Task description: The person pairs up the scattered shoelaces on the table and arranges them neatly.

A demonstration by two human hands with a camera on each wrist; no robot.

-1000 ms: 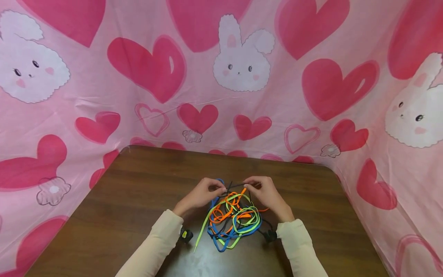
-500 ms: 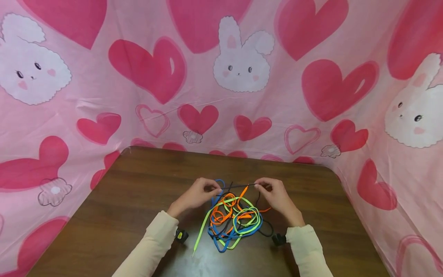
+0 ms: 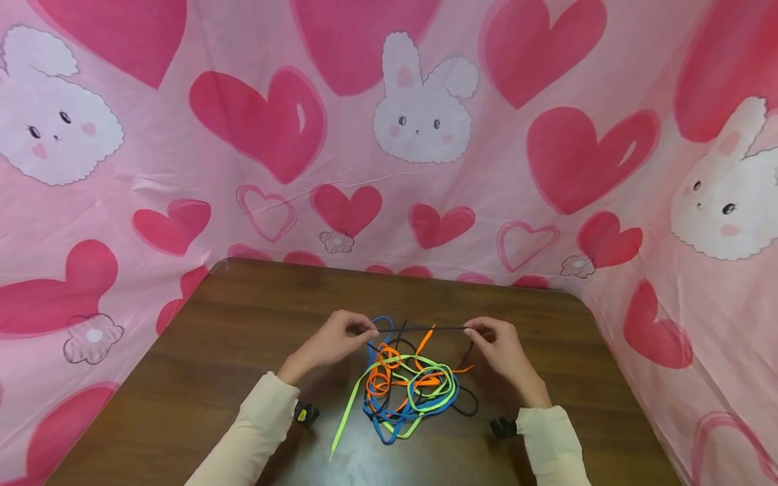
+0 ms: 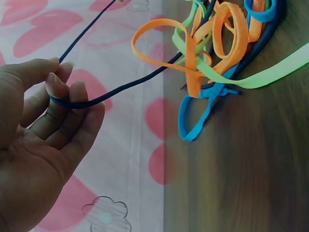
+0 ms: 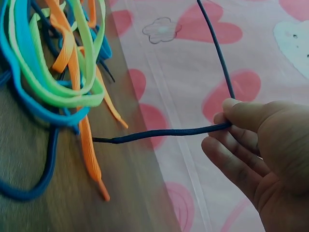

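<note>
A dark shoelace runs straight between both hands above the far side of a tangled pile. My left hand pinches it between thumb and fingertips; in the left wrist view the dark lace bends at those fingers and trails back into the pile. My right hand pinches the same lace at the other end of the stretch, and from there it drops back toward the pile. Below lie an orange shoelace, a yellow-green shoelace and a blue shoelace, looped over one another and over more dark lace.
The laces rest on a brown wooden table. A pink cloth with hearts and rabbits hangs behind the table and along both sides. A small black device sits at the left wrist, another black device at the right.
Both hands have moved apart, left hand leftward and right hand rightward, and the dark stretch between them has grown longer. Part of the orange lace has shifted slightly left.
</note>
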